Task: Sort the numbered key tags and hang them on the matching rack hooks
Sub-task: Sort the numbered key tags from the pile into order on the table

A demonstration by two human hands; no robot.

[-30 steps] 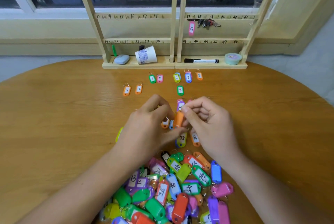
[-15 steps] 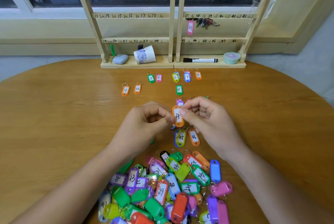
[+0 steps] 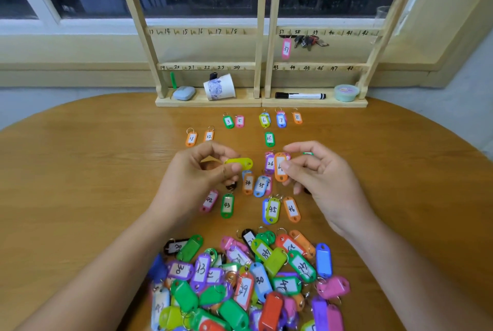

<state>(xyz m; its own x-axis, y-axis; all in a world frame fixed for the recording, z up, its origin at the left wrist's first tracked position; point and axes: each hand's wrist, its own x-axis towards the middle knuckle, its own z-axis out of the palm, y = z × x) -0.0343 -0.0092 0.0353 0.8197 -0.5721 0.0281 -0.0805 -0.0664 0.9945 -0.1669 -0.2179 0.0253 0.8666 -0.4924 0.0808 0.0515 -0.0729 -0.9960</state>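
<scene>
Windowside rack point(image 3: 262, 37) holds pink tag 37 point(image 3: 286, 49), keys point(image 3: 306, 42), tipped paper cup point(image 3: 220, 88).

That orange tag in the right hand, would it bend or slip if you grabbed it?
The orange tag looks like hard glossy plastic, so probably stiff but slightly slippery. The right hand pinches it by fingertips alone, so it seems light. Being flat, it should not roll.

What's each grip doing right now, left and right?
Left grip: closed, pinching the yellow tag.
Right grip: closed, pinching the orange tag.
</scene>
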